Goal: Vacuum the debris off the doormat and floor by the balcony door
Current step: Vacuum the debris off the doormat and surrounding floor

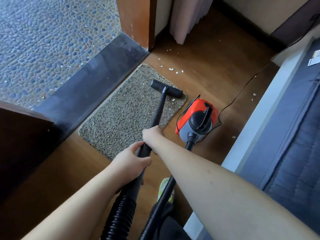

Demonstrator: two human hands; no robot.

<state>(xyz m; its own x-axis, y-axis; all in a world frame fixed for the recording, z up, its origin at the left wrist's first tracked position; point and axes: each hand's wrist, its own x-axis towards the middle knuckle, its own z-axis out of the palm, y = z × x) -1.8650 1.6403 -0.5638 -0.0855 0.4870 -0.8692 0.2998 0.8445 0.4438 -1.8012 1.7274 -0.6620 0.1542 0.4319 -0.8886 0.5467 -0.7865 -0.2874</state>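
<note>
1. Two hands on our vac wand: left hand gripping low, right hand wrapped higher.
2. Floor nozzle sits on doormat far end.
3. White debris scattered on wood floor beyond; red canister just beside mat.

A pink curtain hangs beyond a dark blue sofa at right

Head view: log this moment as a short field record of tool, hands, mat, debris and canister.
tool: vacuum wand, floor head on the doormat's far end
left hand: grips the wand low
right hand: grips the wand higher up
doormat: flat beside the dark threshold
debris: white bits on the wood floor beyond the mat, one at its edge
canister: red, right of the mat
</note>
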